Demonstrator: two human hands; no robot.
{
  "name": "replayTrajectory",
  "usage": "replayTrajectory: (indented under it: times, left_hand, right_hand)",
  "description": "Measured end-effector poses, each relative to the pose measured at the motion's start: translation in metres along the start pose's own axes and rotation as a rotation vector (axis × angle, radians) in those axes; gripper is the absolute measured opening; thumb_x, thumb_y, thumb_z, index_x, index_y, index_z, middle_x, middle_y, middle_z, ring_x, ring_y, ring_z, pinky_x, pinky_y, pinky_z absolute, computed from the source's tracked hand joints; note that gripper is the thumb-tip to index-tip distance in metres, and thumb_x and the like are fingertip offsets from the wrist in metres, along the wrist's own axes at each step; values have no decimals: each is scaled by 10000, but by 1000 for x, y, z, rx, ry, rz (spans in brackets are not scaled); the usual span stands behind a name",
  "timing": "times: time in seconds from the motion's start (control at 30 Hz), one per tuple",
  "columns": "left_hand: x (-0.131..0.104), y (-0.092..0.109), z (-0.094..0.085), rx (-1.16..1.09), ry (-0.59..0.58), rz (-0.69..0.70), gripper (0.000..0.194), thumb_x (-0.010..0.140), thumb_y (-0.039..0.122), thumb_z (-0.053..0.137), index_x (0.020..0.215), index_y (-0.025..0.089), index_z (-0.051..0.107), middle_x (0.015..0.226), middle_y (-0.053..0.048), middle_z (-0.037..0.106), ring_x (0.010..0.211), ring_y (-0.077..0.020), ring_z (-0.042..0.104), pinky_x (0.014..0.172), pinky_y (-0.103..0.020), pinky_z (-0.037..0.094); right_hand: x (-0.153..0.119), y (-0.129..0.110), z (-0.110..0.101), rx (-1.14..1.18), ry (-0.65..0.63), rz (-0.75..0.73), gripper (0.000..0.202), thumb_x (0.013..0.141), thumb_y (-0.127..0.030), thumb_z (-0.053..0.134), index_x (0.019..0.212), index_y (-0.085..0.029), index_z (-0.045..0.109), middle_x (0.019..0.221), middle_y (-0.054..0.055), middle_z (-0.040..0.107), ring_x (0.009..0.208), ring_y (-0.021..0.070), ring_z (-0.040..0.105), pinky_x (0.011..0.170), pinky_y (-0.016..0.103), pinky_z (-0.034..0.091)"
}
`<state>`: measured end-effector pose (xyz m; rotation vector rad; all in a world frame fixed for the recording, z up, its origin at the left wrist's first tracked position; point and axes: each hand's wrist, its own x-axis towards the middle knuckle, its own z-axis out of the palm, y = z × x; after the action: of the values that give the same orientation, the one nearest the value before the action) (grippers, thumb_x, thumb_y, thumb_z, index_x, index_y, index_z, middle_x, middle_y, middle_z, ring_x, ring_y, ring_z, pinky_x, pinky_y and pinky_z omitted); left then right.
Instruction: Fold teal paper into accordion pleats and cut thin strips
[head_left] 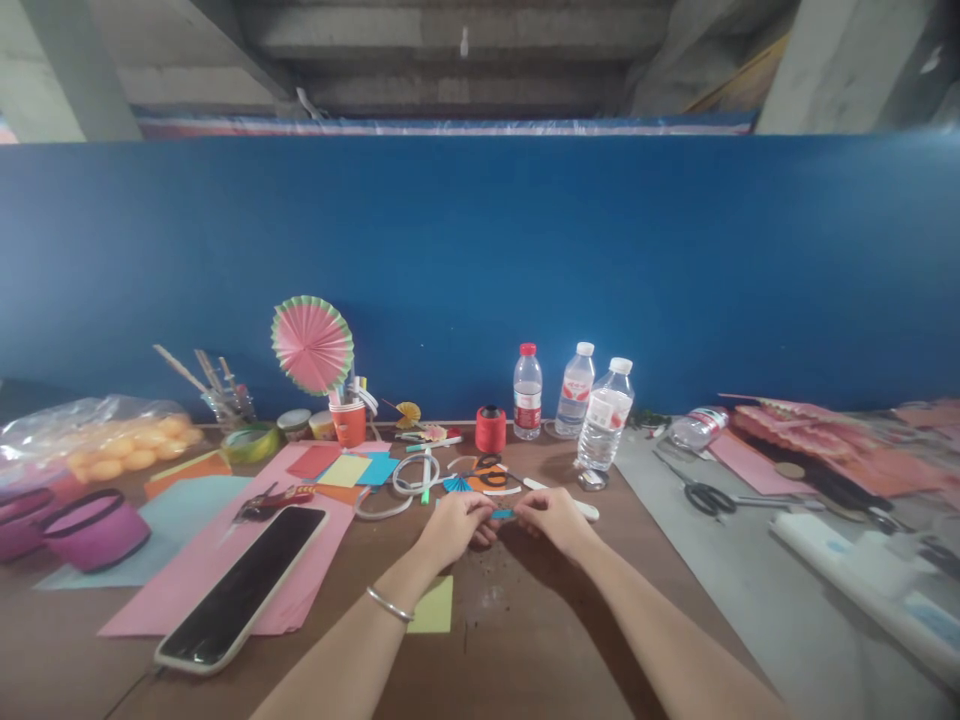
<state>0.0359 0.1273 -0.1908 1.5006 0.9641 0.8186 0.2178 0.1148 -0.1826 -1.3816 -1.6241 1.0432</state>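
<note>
Between my two hands is a small strip of blue paper, which looks folded. The fingers of my left hand pinch its left end, and a bangle circles that wrist. At the other end, my right hand grips the strip between thumb and fingers. A blue pleated paper fan lies just beyond my left hand. Black-handled scissors rest behind the strip. Under my left forearm a square of yellow paper is partly covered. A white-handled tool lies partly hidden behind my right hand.
A phone lies on pink paper at left. Along the blue partition stand a red spool, a red-capped bottle, two white-capped bottles and a cup with a round paper fan. A power strip sits right.
</note>
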Motion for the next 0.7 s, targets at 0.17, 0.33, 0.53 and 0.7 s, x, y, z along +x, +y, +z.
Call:
replayTrajectory:
  times: [0.17,0.33,0.53,0.7]
  left_hand:
    - [0,0,0,-57,-30,-3,235,743,303,483,858,116,567,699,-68,625,570,-145,608,524,-248,502]
    - [-1,1,-3,-91,-57,44,259,772,321,426,907,132,540,709,-62,609,600,-152,607,547,-266,506]
    - [-4,3,-5,-156,-32,50,299,772,376,426,948,149,510,720,-52,597,620,-142,594,537,-237,485]
    - [-6,5,-1,28,31,105,249,681,317,576,855,144,530,636,-17,588,539,-113,549,500,-200,446]
  right_hand:
    - [1,2,-1,-57,10,-11,245,708,-339,505,633,-111,554,532,15,538,427,71,419,412,164,306]
    - [3,7,-4,-98,31,-57,229,708,-313,497,589,-117,504,510,-2,519,440,61,391,434,158,287]
    - [3,8,-4,-59,54,-25,227,703,-308,497,579,-118,494,483,-14,490,414,52,361,416,156,264]
    - [2,6,0,-21,46,-26,231,705,-324,499,598,-119,499,507,-4,512,406,50,363,405,156,261]
